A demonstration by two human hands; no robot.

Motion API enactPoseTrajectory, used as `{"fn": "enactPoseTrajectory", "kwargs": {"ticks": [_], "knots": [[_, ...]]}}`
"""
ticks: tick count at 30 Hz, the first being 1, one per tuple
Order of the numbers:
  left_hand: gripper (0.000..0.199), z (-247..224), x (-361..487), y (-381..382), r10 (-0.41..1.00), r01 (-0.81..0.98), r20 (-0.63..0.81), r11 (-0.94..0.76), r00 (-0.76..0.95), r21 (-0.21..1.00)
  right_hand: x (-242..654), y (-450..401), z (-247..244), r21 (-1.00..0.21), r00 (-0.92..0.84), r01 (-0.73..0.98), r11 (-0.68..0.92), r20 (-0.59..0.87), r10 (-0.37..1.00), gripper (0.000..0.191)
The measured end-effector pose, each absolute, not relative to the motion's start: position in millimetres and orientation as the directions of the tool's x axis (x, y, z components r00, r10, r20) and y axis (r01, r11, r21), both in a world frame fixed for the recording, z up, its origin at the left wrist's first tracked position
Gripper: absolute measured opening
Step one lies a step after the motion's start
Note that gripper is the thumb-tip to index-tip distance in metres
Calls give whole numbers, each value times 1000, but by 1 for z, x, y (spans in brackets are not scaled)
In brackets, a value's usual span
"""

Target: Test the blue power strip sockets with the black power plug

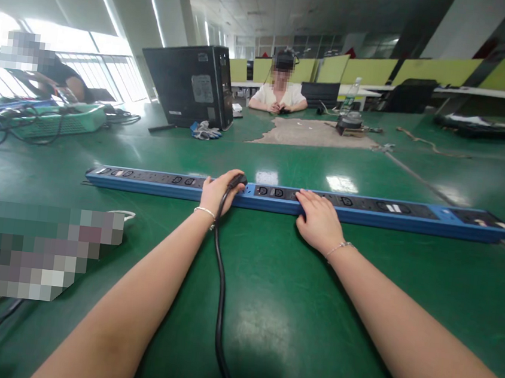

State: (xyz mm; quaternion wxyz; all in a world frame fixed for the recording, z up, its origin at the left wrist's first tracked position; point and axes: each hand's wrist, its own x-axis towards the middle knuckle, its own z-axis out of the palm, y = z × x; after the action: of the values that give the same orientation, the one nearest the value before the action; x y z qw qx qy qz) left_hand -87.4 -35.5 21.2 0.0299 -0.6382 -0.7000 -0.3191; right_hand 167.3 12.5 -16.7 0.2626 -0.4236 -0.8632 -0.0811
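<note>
A long blue power strip with black socket panels lies across the green table in front of me. My left hand is closed around the black plug of a power cord, at the strip's left-middle part. Whether the plug sits in a socket, I cannot tell. From it the black cord runs down between my forearms toward the near edge. Right of the middle, my right hand rests on the strip with its fingers laid over the top face, holding nothing loose.
A black computer case stands at the back left, with gloves beside it. Further left is a green basket with cables. A person sits opposite, another at far left. A blurred-out object lies near my left arm.
</note>
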Motion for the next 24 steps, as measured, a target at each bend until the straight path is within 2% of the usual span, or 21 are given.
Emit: {"fn": "enactPoseTrajectory", "kwargs": {"ticks": [18,24], "knots": [[31,11,-73,-27,892,952,430,0,-137,305,167,14,-15,-120,-479,775,621,529,701,53],[31,6,-75,-25,893,968,441,-30,-86,250,173,15,-16,-171,-304,872,458,544,782,55]]}}
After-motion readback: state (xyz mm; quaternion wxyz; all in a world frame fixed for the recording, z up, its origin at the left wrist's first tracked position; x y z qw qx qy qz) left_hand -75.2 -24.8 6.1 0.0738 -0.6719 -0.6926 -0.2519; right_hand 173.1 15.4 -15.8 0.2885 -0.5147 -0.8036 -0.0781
